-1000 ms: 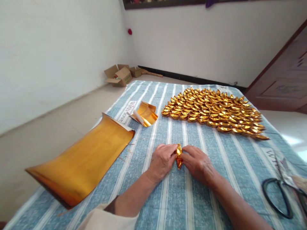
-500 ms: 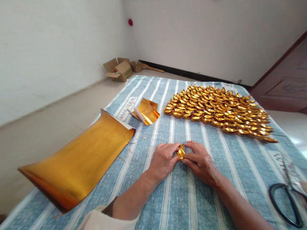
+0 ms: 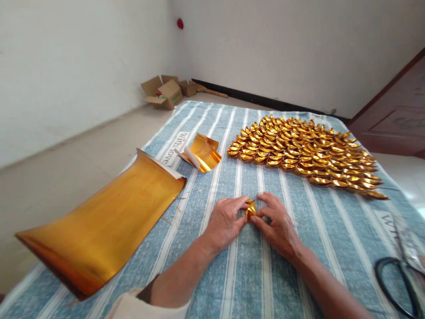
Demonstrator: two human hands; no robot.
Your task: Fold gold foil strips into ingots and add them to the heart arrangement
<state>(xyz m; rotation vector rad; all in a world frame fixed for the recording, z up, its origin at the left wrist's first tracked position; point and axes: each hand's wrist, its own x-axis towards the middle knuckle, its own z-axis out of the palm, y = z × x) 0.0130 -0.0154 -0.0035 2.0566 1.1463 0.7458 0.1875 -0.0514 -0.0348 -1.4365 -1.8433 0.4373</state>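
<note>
Both of my hands pinch a small folded piece of gold foil paper (image 3: 250,209) at the middle of the blue striped cloth (image 3: 252,274). My left hand (image 3: 225,223) grips its left side and my right hand (image 3: 278,223) its right side, fingertips meeting over it. Most of the piece is hidden by my fingers. Beyond my hands lies a big spread of finished gold paper ingots (image 3: 305,153), packed side by side.
A large curled sheet of gold foil (image 3: 102,226) hangs over the cloth's left edge. A smaller stack of cut gold sheets (image 3: 202,153) lies behind it. Black-handled scissors (image 3: 400,279) rest at the right. Open cardboard boxes (image 3: 165,91) stand on the floor by the far wall.
My fingers have folded the gold piece smaller and closed tighter around it. The view has tilted down slightly, so everything sits a little higher and further left.
</note>
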